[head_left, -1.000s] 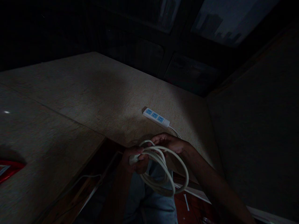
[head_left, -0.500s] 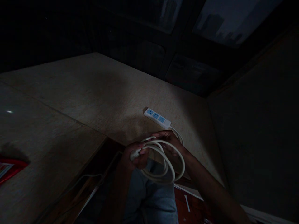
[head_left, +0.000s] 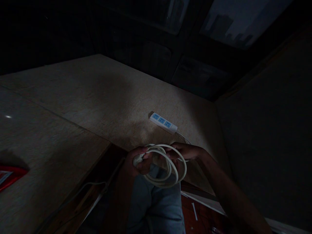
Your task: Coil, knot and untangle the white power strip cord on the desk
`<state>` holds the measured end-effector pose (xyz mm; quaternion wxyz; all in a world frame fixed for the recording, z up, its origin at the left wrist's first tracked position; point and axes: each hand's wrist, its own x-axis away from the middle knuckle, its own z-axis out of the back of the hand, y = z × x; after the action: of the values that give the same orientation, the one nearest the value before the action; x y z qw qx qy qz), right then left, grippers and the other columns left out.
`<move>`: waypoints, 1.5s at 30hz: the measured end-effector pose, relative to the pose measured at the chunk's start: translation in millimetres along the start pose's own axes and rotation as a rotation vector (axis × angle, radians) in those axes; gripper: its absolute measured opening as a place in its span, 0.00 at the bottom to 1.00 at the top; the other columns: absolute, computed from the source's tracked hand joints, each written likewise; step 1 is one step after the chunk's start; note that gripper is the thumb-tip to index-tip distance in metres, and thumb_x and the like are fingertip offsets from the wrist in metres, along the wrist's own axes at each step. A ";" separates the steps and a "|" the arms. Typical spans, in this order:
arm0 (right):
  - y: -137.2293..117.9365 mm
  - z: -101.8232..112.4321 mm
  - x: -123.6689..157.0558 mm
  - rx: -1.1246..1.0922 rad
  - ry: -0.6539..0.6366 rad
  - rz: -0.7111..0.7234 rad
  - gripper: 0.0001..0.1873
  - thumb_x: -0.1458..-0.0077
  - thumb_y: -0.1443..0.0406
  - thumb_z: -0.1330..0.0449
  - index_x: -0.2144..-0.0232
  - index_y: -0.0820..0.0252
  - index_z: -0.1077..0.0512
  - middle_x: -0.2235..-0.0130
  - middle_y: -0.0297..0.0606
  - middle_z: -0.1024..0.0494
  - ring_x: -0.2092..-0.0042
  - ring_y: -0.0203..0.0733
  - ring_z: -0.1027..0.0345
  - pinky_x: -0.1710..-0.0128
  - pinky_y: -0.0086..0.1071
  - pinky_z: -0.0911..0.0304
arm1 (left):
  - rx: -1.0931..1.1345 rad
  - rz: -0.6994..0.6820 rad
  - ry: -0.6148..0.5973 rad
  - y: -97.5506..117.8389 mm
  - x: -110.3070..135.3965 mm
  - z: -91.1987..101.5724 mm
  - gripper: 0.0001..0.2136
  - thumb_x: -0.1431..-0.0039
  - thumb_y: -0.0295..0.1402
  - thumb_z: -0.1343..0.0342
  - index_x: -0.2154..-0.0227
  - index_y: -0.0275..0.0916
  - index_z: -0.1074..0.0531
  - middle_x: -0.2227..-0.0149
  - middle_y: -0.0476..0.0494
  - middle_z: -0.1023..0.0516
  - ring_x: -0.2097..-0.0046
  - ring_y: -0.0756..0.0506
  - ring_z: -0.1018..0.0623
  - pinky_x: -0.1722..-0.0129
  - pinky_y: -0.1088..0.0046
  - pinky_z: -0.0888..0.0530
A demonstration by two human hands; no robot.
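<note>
Head view, dimly lit. Nearest the camera, the person's legs in blue jeans (head_left: 158, 208) occupy the lower centre. To their right, a thin white strip (head_left: 194, 211) lies on a reddish-brown surface (head_left: 204, 216); to their left, a thin pale cord (head_left: 95, 183) runs along the edge of a dark recess. Above the legs, the left hand (head_left: 135, 162) is closed around one side of a coiled off-white cable (head_left: 186, 165), thumb uppermost, with a pale bulky piece (head_left: 138, 158) in the same grasp, too dim to identify. The loops hang to the right of this hand, in front of the jeans. The right hand (head_left: 186, 151) reaches in from the opposite side; its fingertips are partly hidden by the loops, so whether they pinch the cable cannot be told. Beyond the hands, a white power strip (head_left: 163, 123) with three blue socket panels rests obliquely on a beige slab (head_left: 122, 97), its cord leaving the end nearer the right hand. A red object (head_left: 12, 177) lies at the slab's left edge. Farthest off, a dark-framed window (head_left: 226, 26) shows building silhouettes.
</note>
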<state>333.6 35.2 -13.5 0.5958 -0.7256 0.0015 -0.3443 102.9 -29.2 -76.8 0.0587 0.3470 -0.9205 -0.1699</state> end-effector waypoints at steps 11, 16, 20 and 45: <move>26.5 5.5 -16.0 -0.260 -0.220 -0.011 0.29 0.52 0.48 0.32 0.55 0.64 0.25 0.74 0.35 0.21 0.84 0.28 0.38 0.86 0.19 0.46 | 0.143 -0.167 -0.105 -2.0 5.2 -0.4 0.16 0.44 0.41 0.47 0.81 0.40 0.42 0.91 0.60 0.54 0.89 0.57 0.61 0.90 0.82 0.51; 21.2 -11.9 -24.2 -0.333 0.112 0.086 0.22 0.55 0.54 0.31 0.63 0.66 0.23 0.77 0.32 0.25 0.86 0.24 0.47 0.90 0.19 0.56 | 0.154 -0.211 -0.074 1.3 4.6 4.9 0.16 0.43 0.41 0.48 0.81 0.40 0.42 0.91 0.60 0.54 0.88 0.57 0.60 0.89 0.82 0.49; 9.6 -19.5 -25.8 -0.420 0.340 0.123 0.17 0.61 0.60 0.30 0.69 0.65 0.24 0.79 0.29 0.29 0.86 0.22 0.52 0.90 0.20 0.62 | 0.125 -0.160 -0.016 2.9 0.9 2.6 0.16 0.42 0.41 0.49 0.81 0.40 0.42 0.91 0.60 0.53 0.88 0.57 0.60 0.89 0.82 0.49; 9.6 -9.2 -18.3 0.107 0.437 0.416 0.19 0.45 0.56 0.36 0.52 0.57 0.24 0.54 0.41 0.21 0.55 0.41 0.25 0.53 0.36 0.31 | -0.296 -0.111 0.010 -7.8 -0.8 -1.7 0.17 0.46 0.44 0.43 0.81 0.38 0.38 0.89 0.55 0.43 0.88 0.55 0.47 0.87 0.78 0.47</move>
<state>318.9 32.0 -30.5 0.6765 -0.5860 0.2601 -0.3624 108.8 -34.6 -78.0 0.1041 0.3856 -0.8646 -0.3048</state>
